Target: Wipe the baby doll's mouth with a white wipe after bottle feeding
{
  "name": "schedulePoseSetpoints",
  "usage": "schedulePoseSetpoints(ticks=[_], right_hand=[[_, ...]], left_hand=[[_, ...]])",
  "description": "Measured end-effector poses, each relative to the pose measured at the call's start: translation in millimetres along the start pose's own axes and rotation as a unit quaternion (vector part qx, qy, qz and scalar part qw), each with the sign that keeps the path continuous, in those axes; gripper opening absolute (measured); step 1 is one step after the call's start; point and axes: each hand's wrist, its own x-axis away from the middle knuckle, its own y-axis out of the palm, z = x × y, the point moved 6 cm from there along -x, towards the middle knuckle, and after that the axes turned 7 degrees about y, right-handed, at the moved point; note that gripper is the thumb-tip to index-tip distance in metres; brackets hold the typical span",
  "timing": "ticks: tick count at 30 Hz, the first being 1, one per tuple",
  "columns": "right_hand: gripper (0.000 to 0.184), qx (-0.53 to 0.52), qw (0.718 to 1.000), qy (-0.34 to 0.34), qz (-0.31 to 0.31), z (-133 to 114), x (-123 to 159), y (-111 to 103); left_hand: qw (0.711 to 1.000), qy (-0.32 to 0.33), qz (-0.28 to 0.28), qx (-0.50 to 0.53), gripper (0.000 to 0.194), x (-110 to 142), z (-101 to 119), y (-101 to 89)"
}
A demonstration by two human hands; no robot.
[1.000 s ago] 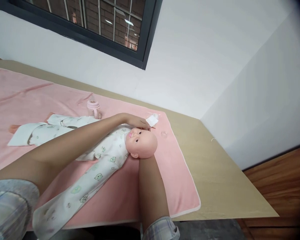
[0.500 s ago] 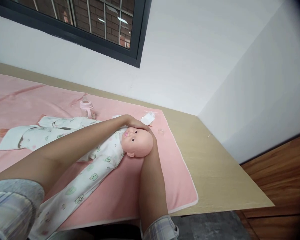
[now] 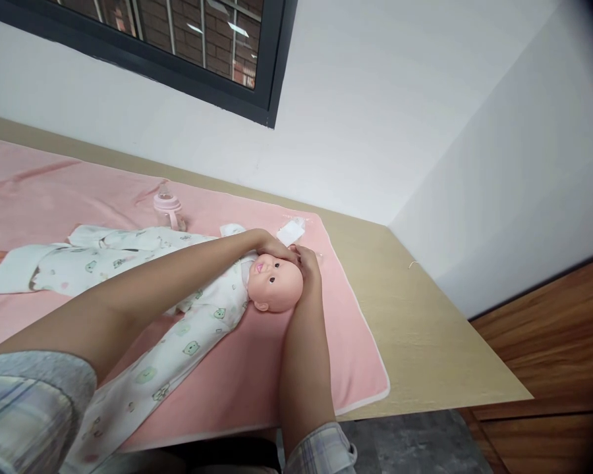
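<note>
A baby doll (image 3: 277,286) lies on its back on a pink blanket (image 3: 350,355), in white clothes with green prints, its head toward the right. Reaching across the doll's chest, my left hand (image 3: 275,246) is pressed along the far side of its head, fingers partly hidden. My right hand (image 3: 308,261) curls around the crown from the right, its bent fingers meeting my left fingertips. Whatever is between the right fingers cannot be made out. Just beyond the hands lies a white packet (image 3: 290,232) with clear plastic at its edge.
A pink-topped baby bottle with handles (image 3: 168,209) stands behind the doll's body. The blanket covers part of a light wooden table (image 3: 415,342), which meets a white wall (image 3: 346,131) at the back. A dark-framed window (image 3: 271,99) is above, a brown wooden panel (image 3: 548,342) at right.
My right hand has come out from behind the doll's head and now curls at its crown beside my left fingers. The doll's head has shifted slightly; the view has moved a little too.
</note>
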Motion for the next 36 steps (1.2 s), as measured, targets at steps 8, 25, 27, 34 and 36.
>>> schedulePoseSetpoints(ticks=[8, 25, 27, 34, 36], right_hand=[[0.013, -0.038, 0.999, -0.003, -0.029, -1.7, 0.8, 12.5], [0.025, -0.252, 0.95, -0.047, -0.176, -15.6, 11.7, 25.5], [0.026, -0.26, 0.947, -0.045, -0.184, -14.3, 12.0, 26.7], [0.028, -0.241, 0.951, -0.056, -0.186, -7.8, 11.5, 27.1], [0.029, -0.23, 0.954, -0.061, -0.18, -5.5, 12.0, 27.0]], left_hand=[[0.998, -0.046, 0.026, 0.04, 0.046, 5.6, -17.9, -27.0], [0.931, -0.126, 0.311, 0.143, 0.05, 35.8, -33.8, -58.8], [0.92, -0.115, 0.333, 0.173, 0.048, 39.0, -33.3, -60.4], [0.885, -0.059, 0.374, 0.271, 0.04, 43.0, -33.9, -63.8], [0.875, -0.045, 0.395, 0.276, 0.049, 46.2, -33.9, -64.8]])
